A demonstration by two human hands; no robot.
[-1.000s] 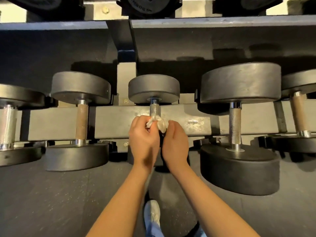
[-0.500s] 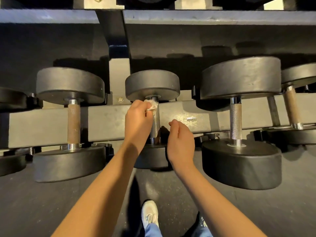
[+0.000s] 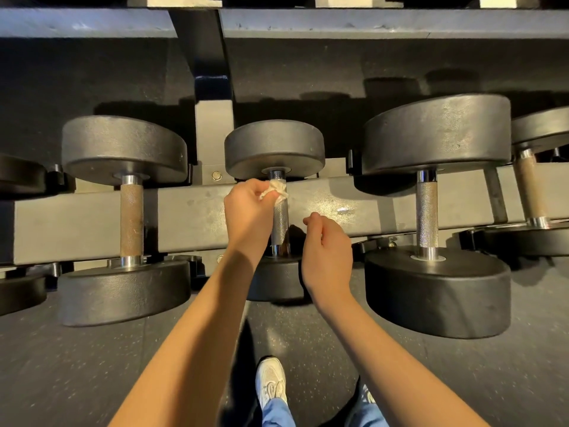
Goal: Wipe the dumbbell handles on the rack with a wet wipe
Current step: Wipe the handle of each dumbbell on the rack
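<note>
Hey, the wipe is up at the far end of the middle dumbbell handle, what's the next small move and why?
Probably slide the left hand with the wipe down the handle toward you. The wipe sits bunched at the handle's far end, and the knurled length below it is uncovered. The right hand is beside the handle, holding nothing.

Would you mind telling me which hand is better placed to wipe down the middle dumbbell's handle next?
The left hand: it pinches the wet wipe against the top of the handle, so it could likely stroke straight down. The right hand hovers beside the handle, loosely curled and holding nothing.
</note>
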